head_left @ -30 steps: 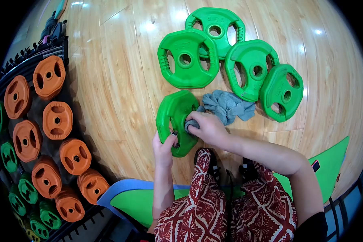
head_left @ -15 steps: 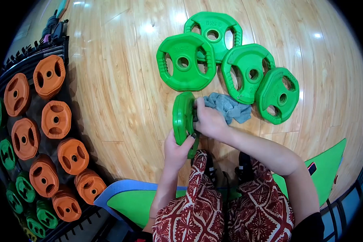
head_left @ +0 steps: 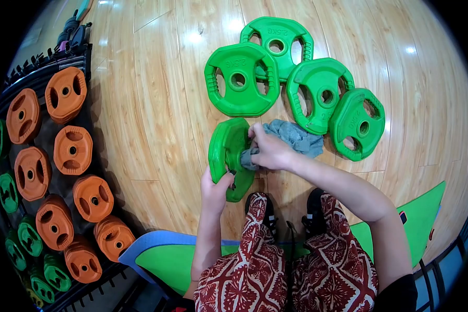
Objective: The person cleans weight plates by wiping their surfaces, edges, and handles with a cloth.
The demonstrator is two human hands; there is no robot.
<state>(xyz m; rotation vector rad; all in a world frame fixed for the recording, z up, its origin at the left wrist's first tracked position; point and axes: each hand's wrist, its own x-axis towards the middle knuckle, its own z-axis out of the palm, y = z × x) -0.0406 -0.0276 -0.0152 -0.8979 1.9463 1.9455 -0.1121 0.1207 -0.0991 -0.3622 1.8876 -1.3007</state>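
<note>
A green weight plate (head_left: pixel 221 151) stands tilted on edge in front of me. My left hand (head_left: pixel 213 190) is closed around its lower left side, the thumb over the near face. At the plate's middle, my right hand (head_left: pixel 270 151) pinches a grey cloth (head_left: pixel 249 159) against the centre hole. Behind that hand a crumpled blue-grey cloth (head_left: pixel 299 139) lies on the floor. Further off rest other green plates: one marked 2.5KG (head_left: pixel 239 101), one partly under it (head_left: pixel 275 31), and two overlapping at the right, a nearer plate (head_left: pixel 366 140) and its neighbour (head_left: pixel 317 67).
To the left, a rack holds stacks of orange plates (head_left: pixel 73 164) and smaller green plates (head_left: pixel 8 192). Beneath my patterned trousers (head_left: pixel 249 275) lies a green mat (head_left: pixel 166 265) with a blue mat edge (head_left: pixel 145 242). Wooden floor (head_left: pixel 151 104) surrounds the plates.
The held plate has shifted left and turned its face more toward me. My right hand has drawn slightly back, and the grey cloth in it now shows.
</note>
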